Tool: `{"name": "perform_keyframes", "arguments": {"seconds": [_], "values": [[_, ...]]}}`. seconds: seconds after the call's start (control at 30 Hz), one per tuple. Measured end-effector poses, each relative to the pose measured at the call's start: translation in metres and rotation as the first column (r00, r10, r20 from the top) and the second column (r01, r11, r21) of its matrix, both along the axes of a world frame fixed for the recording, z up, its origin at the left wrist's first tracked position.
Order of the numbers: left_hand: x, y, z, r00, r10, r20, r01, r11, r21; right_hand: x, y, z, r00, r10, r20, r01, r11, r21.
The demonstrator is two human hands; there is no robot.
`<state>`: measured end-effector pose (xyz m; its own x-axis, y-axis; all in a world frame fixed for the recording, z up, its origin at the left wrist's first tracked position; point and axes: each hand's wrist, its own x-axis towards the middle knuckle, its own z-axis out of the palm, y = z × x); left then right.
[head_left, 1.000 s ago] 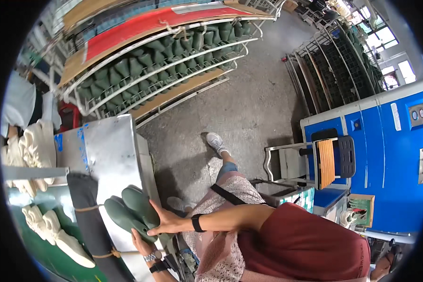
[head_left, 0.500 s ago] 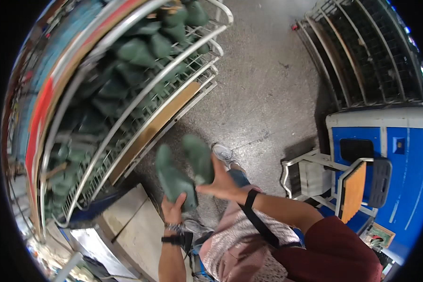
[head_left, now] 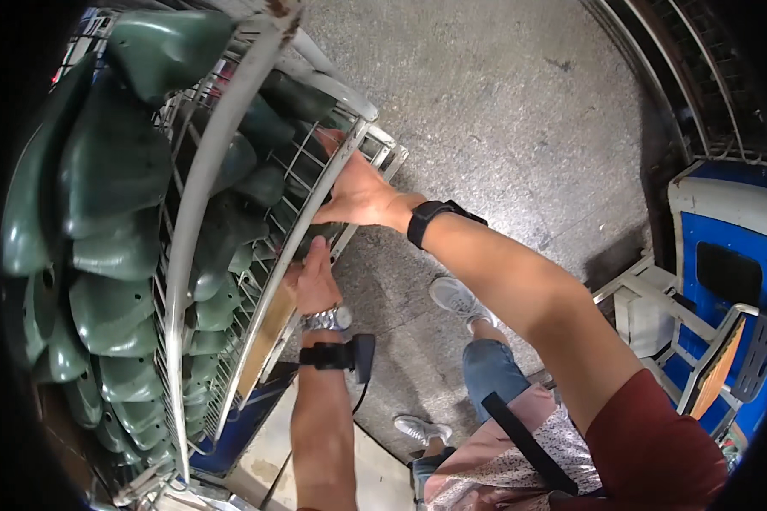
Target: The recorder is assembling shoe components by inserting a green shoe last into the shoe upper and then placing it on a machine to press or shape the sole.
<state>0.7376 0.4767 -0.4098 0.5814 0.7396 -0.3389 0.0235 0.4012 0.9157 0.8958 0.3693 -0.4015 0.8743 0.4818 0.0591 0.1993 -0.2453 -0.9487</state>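
Note:
Green shoe lasts (head_left: 115,162), smooth and foot-shaped, fill the shelves of a white metal wire rack (head_left: 198,204) on the left. Both my hands reach to its lower shelf, by the outer rail. My right hand (head_left: 358,192) is at the rail, thumb and fingers spread apart, fingertips partly hidden behind the bar. Nearer to me, my left hand (head_left: 314,285) is closed at the same rail, its thumb up against a dark green shoe last (head_left: 308,243) that is mostly hidden. More lasts (head_left: 260,183) lie on this lower shelf behind the mesh.
A brown board (head_left: 268,336) runs along the rack's lower side. Grey concrete floor (head_left: 486,128) stretches to the right, with my shoes (head_left: 453,295) on it. Further right stand a blue panel (head_left: 716,281), a chair-like frame with a wooden seat (head_left: 714,366) and another rack (head_left: 699,68).
My hands, each holding a green last over the floor before, have moved up to the rack's lower shelf. The view has come closer to the rack. My right hand has spread its fingers.

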Motion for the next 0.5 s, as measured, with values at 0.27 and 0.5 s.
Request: {"name": "perform_keyframes", "arguments": {"seconds": [0.27,0.5], "values": [[0.008,0.020,-0.065,0.989,0.011,0.149,0.015,0.985,-0.171,-0.007,0.011,-0.059,0.934,-0.161,-0.320,0.262,0.916,0.305],[0.044,0.002,-0.045,0.923,-0.087,-0.374,-0.004,0.972,-0.235,-0.058,-0.097,-0.014,0.906,-0.022,-0.422,-0.023,0.995,-0.102]]}}
